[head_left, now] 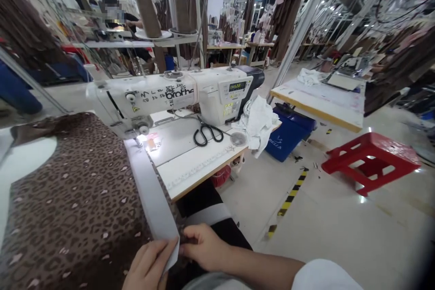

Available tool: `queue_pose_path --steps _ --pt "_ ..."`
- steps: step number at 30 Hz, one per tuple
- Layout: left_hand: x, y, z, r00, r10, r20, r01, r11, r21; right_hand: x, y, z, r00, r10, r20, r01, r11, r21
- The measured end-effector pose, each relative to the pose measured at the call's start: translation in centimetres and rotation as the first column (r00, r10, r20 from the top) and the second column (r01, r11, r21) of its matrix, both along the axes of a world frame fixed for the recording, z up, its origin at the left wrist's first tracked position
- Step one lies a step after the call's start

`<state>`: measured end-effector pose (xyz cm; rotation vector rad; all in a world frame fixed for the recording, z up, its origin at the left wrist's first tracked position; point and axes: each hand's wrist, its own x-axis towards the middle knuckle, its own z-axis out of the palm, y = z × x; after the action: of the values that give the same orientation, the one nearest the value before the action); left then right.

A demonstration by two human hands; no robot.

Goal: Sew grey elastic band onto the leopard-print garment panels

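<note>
Holding near end of white strip [154, 199] with left hand [146, 265], pinching dark fabric [182, 237] with right hand [209, 247], sewing machine [212, 95] far.

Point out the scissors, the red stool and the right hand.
Scissors [220, 135]: head view, on the black loop of one handle.
Red stool [390, 148]: head view, on its seat.
Right hand [212, 248]: head view, on the back of the hand.

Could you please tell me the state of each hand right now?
Left hand: closed, holding the white strip.
Right hand: closed, pinching the patterned fabric edge.
</note>
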<state>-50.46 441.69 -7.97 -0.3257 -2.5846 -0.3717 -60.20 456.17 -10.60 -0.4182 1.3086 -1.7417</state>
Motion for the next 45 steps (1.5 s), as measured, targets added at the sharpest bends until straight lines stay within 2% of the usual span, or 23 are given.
queue_pose_path --steps 6,10,17,25,35,45 --pt "0.6 2.6 1.5 0.997 0.067 0.043 -0.076 0.967 0.245 0.6 1.0 1.4 0.999 0.038 0.007 -0.038 0.999 0.023" --pt "0.7 3.0 1.3 0.992 0.051 0.119 -0.087 0.942 0.324 0.6 1.6 1.6 0.998 0.056 -0.004 -0.056 0.998 0.028" --pt "1.4 3.1 1.1 0.997 0.014 0.074 -0.036 0.950 0.310 0.9 2.6 2.3 0.992 0.112 -0.055 -0.105 0.988 0.116" --pt "1.5 2.9 1.1 0.994 -0.027 0.107 -0.003 0.961 0.277 0.8 3.8 2.6 0.983 0.169 -0.067 -0.159 0.978 0.137" --pt "1.4 3.0 1.7 0.995 -0.047 0.082 0.028 0.975 0.219 0.6 3.9 3.3 0.972 0.217 -0.094 -0.201 0.968 0.153" --pt "1.7 2.9 1.6 0.993 -0.036 0.115 0.016 0.985 0.173 0.5 4.0 2.9 0.973 0.224 -0.054 -0.215 0.966 0.141"
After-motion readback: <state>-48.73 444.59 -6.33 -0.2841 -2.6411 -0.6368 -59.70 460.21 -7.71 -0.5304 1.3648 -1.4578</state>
